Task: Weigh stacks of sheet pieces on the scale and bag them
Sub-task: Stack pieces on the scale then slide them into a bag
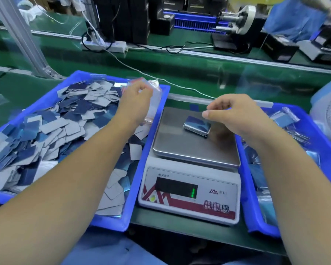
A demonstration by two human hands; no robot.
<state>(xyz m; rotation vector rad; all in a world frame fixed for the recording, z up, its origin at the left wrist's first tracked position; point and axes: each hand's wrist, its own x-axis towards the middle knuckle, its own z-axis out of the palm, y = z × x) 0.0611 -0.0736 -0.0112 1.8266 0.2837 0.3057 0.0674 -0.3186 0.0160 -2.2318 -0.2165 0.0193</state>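
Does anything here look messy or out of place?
Nothing is damaged. The stack lies askew on the scale, off toward its far right, and the loose pieces fill the left tray in a jumble.

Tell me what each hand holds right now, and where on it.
The left hand pinches clear plastic bags at their top edge, over the left tray. The right hand holds nothing; it hovers above the stack on the scale.

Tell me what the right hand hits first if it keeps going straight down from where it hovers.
Probably the stack of sheet pieces on the scale platter: the right hand hovers just above and right of it, fingers curled, empty. Depth is unclear; it could meet bare platter instead.
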